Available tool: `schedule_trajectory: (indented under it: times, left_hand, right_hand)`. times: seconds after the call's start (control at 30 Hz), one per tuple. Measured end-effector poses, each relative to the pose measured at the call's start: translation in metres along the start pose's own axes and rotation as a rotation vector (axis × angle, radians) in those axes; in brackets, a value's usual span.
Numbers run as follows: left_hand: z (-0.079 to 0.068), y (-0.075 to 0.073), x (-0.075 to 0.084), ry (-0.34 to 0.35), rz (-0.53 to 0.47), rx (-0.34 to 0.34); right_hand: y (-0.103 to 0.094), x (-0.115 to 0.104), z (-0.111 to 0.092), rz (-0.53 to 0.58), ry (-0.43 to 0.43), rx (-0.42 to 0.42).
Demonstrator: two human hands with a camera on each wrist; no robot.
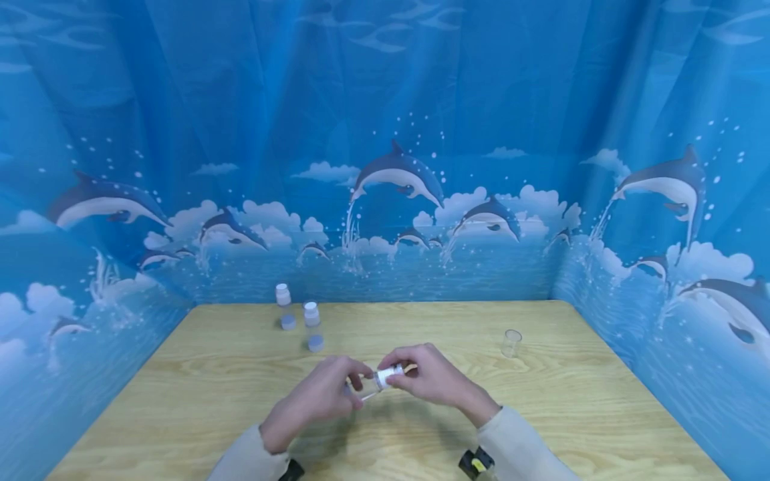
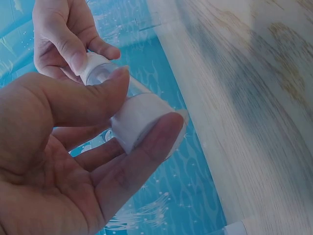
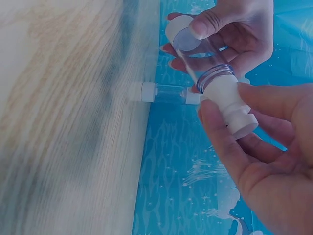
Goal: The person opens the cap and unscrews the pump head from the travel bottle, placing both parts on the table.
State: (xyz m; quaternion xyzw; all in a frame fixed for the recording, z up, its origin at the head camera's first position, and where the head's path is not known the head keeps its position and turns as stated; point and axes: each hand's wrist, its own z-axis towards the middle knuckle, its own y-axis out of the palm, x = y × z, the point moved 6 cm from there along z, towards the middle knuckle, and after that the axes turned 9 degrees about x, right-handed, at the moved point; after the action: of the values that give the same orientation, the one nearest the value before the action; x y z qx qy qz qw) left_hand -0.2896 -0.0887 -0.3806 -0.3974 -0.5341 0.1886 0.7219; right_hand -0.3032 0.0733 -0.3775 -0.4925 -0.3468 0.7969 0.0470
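Between the two hands, just above the tabletop, is a small pump bottle with a clear body (image 3: 208,61), a white base (image 2: 142,117) and a white neck piece (image 3: 226,95). My left hand (image 1: 323,394) grips the base end between thumb and fingers. The right hand (image 1: 434,375) pinches the white neck piece, as the right wrist view shows closely. Threads show on the clear body at its rim, right beside the white piece. In the head view the bottle lies tilted, its neck end up to the right.
Two similar clear bottles with white tops, a rear one (image 1: 283,297) and a nearer one (image 1: 311,315), stand at the back left of the wooden table (image 1: 415,327). A clear cap-like cylinder (image 1: 512,343) stands to the right. A blue dolphin curtain (image 1: 385,267) encloses the table.
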Motion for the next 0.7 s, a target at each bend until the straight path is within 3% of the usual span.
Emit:
schedule_trajectory:
  times: [0.4, 0.7]
  left_hand:
    - [-0.0010, -0.0010, 0.0022, 0.034, 0.016, 0.014]
    - [0.0004, -0.0001, -0.0006, 0.019, 0.018, 0.013]
  right_hand:
    - [-0.0012, -0.0018, -0.0003, 0.011, -0.013, -0.004]
    - [-0.0061, 0.0015, 0.0003, -0.018, 0.000, 0.012]
